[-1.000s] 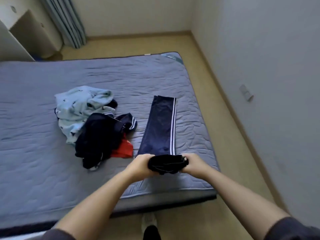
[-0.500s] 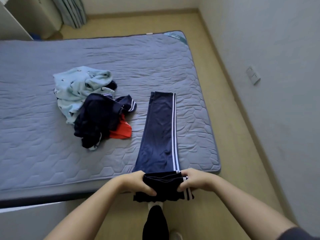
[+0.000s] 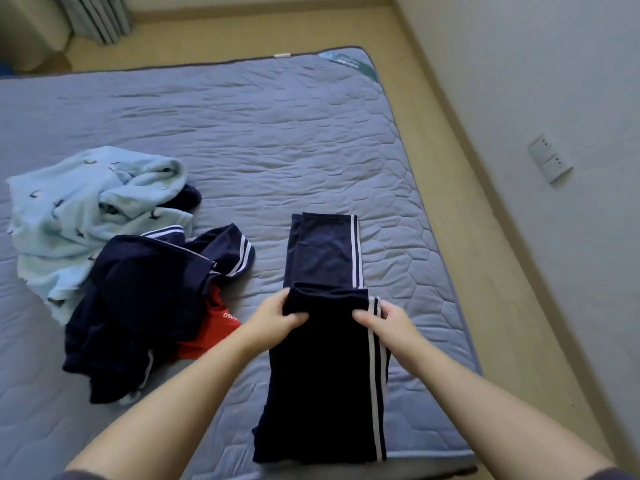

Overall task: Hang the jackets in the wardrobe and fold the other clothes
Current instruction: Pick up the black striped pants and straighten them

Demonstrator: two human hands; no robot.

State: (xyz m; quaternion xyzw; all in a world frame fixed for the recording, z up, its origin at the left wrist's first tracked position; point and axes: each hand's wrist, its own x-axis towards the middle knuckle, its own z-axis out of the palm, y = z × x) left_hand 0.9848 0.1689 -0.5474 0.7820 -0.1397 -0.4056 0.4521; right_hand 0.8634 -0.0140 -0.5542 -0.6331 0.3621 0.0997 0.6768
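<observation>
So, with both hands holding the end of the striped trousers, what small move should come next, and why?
Probably carry the held end forward and lay it on the far hem. The left hand and right hand pinch one end of the navy trousers, and it lies short of the far hem on the mattress, so the fold is not yet complete.

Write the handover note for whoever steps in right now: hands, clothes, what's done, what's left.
Left hand and right hand: each grips one side of the folded-over end of the navy striped trousers.
Trousers: lengthwise on the mattress near its right edge, legs together, held end brought over the middle.
Pile to the left: light blue garment, navy garment, red garment, heaped and unfolded.
Done: first trouser fold under way.
Left: finish that fold, sort the pile, hang any jacket, fold the rest.
</observation>
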